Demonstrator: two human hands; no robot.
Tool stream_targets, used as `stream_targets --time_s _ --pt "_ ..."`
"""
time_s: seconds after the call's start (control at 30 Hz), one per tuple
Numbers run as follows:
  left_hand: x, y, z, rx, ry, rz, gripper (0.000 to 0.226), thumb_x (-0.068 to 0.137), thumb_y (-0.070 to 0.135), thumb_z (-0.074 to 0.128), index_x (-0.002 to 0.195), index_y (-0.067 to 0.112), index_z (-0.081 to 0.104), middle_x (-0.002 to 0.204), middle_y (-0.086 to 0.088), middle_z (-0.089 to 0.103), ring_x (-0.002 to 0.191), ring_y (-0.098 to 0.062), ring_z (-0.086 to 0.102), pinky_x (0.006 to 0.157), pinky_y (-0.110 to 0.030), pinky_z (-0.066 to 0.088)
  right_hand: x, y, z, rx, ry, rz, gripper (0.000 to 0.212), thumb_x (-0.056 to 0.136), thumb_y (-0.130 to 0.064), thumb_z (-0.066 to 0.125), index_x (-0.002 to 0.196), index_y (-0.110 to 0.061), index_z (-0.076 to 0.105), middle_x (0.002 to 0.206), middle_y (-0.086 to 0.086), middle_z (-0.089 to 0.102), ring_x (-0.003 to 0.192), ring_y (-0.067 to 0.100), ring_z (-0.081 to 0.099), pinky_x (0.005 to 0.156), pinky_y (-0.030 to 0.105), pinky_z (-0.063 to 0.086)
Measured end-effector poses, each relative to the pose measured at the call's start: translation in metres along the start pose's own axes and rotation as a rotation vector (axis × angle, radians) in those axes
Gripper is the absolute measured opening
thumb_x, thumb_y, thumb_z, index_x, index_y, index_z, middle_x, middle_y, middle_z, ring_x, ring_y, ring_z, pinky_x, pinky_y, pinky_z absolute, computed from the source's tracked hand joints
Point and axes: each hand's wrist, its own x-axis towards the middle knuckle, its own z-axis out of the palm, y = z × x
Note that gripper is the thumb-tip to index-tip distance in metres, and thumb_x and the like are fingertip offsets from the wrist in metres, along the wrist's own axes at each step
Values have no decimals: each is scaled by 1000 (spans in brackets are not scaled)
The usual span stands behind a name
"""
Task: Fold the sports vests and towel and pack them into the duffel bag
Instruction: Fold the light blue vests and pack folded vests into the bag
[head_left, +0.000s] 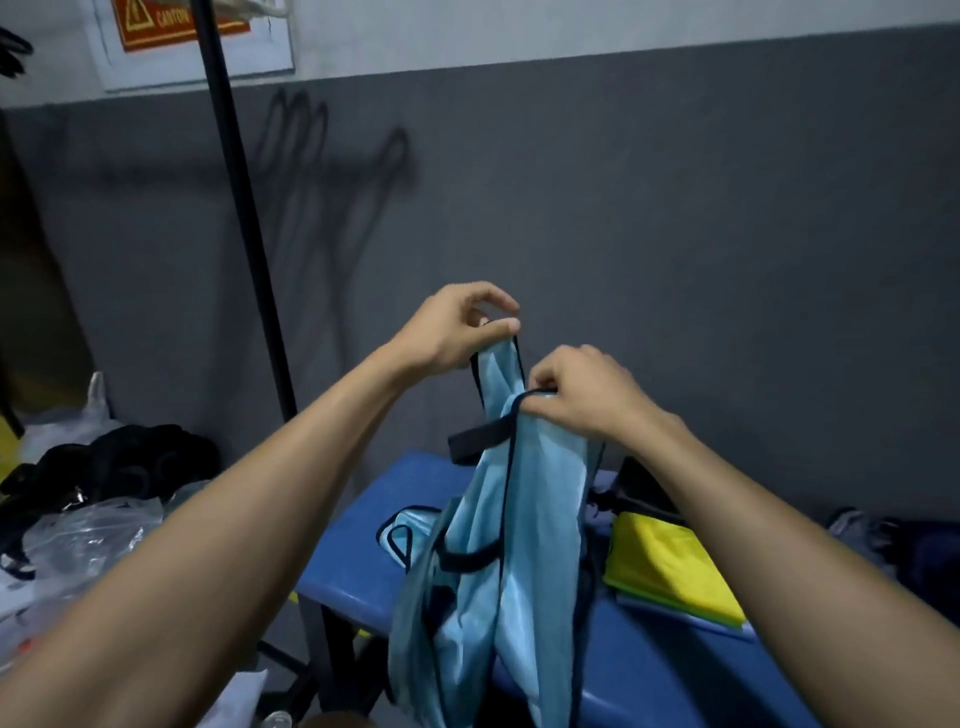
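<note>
Both hands are holding a light blue vest (524, 519) up over the blue tabletop (649, 670): the left hand (457, 327) is pinching one strap, the right hand (582, 389) is gripping the other. A yellow vest (670, 566) is lying at right.

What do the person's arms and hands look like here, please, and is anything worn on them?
Both forearms are bare: no sleeves reach into view. The left hand and right hand wear no gloves, and no watch, ring or bracelet shows on either.
</note>
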Motion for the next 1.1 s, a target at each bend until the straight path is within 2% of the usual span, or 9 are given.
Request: stream_targets --time_s 0.1,0.23,0.3,0.4,0.57,0.7,0.87,0.93,1.1 --pt "-2 17 -4 -63 -177 63 14 103 12 56 116 14 56 62 4 49 54 -17 43 52 -28 41 1 -9 -21 -8 192 15 54 86 -49 70 55 -13 43 48 -1 40 53 19 44 50 33 31" --pt "-2 35 -1 13 -223 138 28 92 -5 47 99 13 67 81 2 67 65 -15 54 61 -30 48 -1 -15 -29 114 139 -43 29 92 -41 70 68 -24 66 56 -3 52 59 13 48 59 36 40" --pt "1 39 -4 92 -191 118 30 86 7 49 91 24 73 83 7 73 69 -11 59 68 -33 52 -4 -16 -34 129 196 -13 24 92 -41 70 72 -27 70 57 -5 53 59 11 50 58 33 37" --pt "-6 49 -7 144 -230 101 23 85 30 52 88 30 75 84 16 73 77 -2 63 77 -31 51 -8 -17 -45 105 339 98 47 80 -51 77 57 -17 53 52 -2 49 56 18 49 51 31 33" --pt "-17 64 -12 137 -403 144 31 96 49 65 94 20 76 83 4 70 74 -14 60 74 -34 46 -17 -24 -67 -16 321 98 32 73 -38 73 61 -16 54 56 -1 55 60 22 54 54 32 44" --pt "-22 64 -16 123 -531 159 13 94 34 73 90 22 73 80 6 64 76 -8 54 74 -35 45 -27 -23 -74 266 221 46 40 68 -42 89 62 -14 61 55 -2 60 51 7 47 51 27 39" --pt "-27 55 -23 148 -368 124 16 82 40 72 87 25 75 85 -9 74 74 -17 63 79 -51 55 -42 -8 -87 685 47 90 23 76 -29 89 83 -12 76 82 10 75 74 10 64 69 26 48" --pt "-29 52 -33 93 -331 85 21 79 43 72 89 25 77 91 -16 74 76 -18 62 82 -52 55 -53 3 -88 814 -36 155 15 82 -20 84 90 -10 75 84 8 75 77 11 64 66 21 45" --pt "-37 55 -43 -126 -358 51 14 89 19 79 102 14 77 95 -13 75 86 -14 64 82 -29 52 -64 11 -85 1089 39 170 18 79 -25 75 94 -16 71 88 -3 72 84 12 64 72 20 50"
